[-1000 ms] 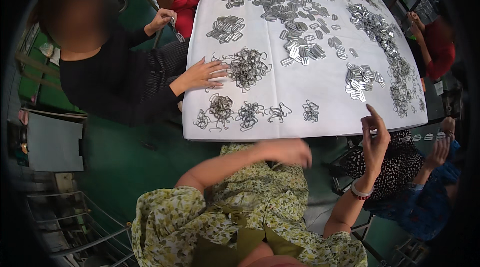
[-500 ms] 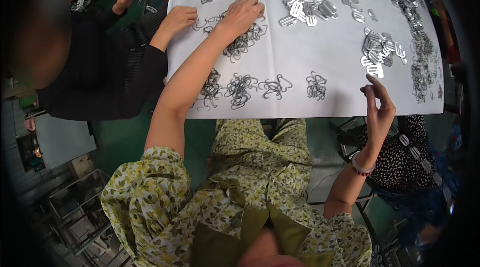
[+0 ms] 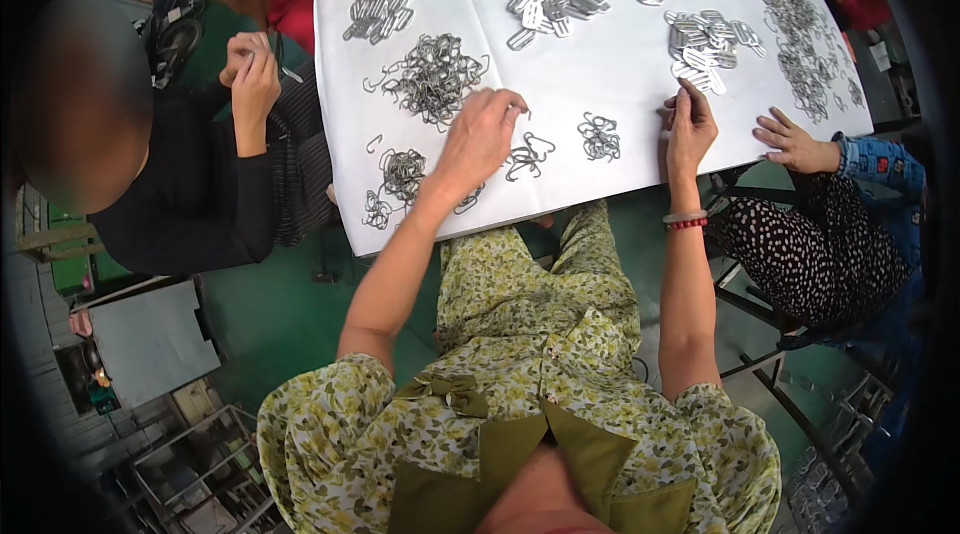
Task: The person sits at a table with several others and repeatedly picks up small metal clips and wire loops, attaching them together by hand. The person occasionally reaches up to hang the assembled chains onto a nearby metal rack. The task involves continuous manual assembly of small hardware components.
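My left hand (image 3: 483, 137) is closed over the near middle of the white table, palm down, with a thin dark wire hook (image 3: 528, 115) showing at its fingertips. Just below those fingers lies a small cluster of wire hooks (image 3: 530, 156). My right hand (image 3: 690, 132) has its fingers bent together, their tips at the near edge of a pile of flat silver slotted buckles (image 3: 710, 39). Whatever its fingers may hold is too small to make out. Between the hands sits another little heap of hooks (image 3: 601, 138).
A larger hook heap (image 3: 432, 79) and a buckle pile (image 3: 380, 12) lie at left. More buckles (image 3: 550, 4) spread across the far middle, with hooks (image 3: 805, 59) along the right. A co-worker's hands (image 3: 252, 79) are at left; another person's hand (image 3: 795, 142) rests on the right edge.
My left hand has left the large hook heap for the small near cluster. My right hand's fingers have drawn together by the buckles. The left co-worker's hand has come off the table.
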